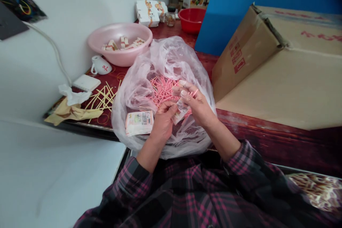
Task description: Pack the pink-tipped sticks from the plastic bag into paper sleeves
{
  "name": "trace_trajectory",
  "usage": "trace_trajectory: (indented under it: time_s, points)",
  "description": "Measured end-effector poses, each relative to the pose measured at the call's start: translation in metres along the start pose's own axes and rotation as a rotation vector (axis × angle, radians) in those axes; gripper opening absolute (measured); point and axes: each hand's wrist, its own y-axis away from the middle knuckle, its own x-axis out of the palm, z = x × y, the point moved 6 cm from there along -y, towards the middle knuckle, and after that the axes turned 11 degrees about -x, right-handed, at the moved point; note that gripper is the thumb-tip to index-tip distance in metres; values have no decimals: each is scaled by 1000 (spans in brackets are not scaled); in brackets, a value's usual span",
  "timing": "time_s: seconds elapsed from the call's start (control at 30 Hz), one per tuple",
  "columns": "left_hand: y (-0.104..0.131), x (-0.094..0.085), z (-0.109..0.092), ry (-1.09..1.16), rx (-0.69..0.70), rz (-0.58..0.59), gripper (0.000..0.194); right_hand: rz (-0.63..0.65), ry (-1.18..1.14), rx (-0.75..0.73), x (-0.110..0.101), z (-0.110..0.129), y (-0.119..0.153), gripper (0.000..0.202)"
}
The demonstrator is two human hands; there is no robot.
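My left hand (163, 121) is closed, pinching a small printed clear packet (179, 113) between thumb and fingers. My right hand (200, 107) is closed at the packet's upper end, with a pink stick (195, 93) between its fingers. White coverings show on the tips of its thumb and a finger. Beneath both hands lies a heap of pink sticks (163, 89) inside a large, crumpled translucent plastic bag (184, 51). A stack of printed packets (139, 122) rests on the bag's left front part, beside my left wrist.
A pink basin (120, 57) with small bundles stands behind left, near a white mug (100, 65). Loose yellow sticks (103, 98) lie left of the bag. A large cardboard box (253, 67) bounds the right side. A red bowl (191, 21) and glass jar (171, 17) stand behind.
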Motion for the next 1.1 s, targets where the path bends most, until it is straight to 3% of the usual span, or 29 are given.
trace_trajectory:
  time_s: [0.2, 0.33, 0.47, 0.57, 0.77, 0.9, 1.0, 1.1]
  points:
    - [-1, 0, -7, 27, 52, -52, 46, 41, 146, -68, -1, 5, 3, 62]
    - [-1, 0, -9, -23, 59, -49, 43, -106, 78, -95, -11, 7, 7, 67]
    - [-2, -3, -8, -16, 80, -70, 40, -2, 134, -100, -6, 3, 12, 62]
    - [-1, -5, -11, 29, 114, -101, 38, -27, 195, -88, -11, -5, 17, 61]
    - [4, 0, -14, -14, 66, -44, 48, -54, 17, 101, -17, -21, 18, 44]
    - [9, 3, -12, -72, 32, 0, 54, -102, -88, 109, -16, -17, 18, 49]
    - [11, 2, -10, -83, 42, 1, 53, -115, -55, 80, -17, -14, 19, 35]
    - [12, -1, -10, -97, 41, 0, 40, -131, -31, 16, -20, -11, 19, 25]
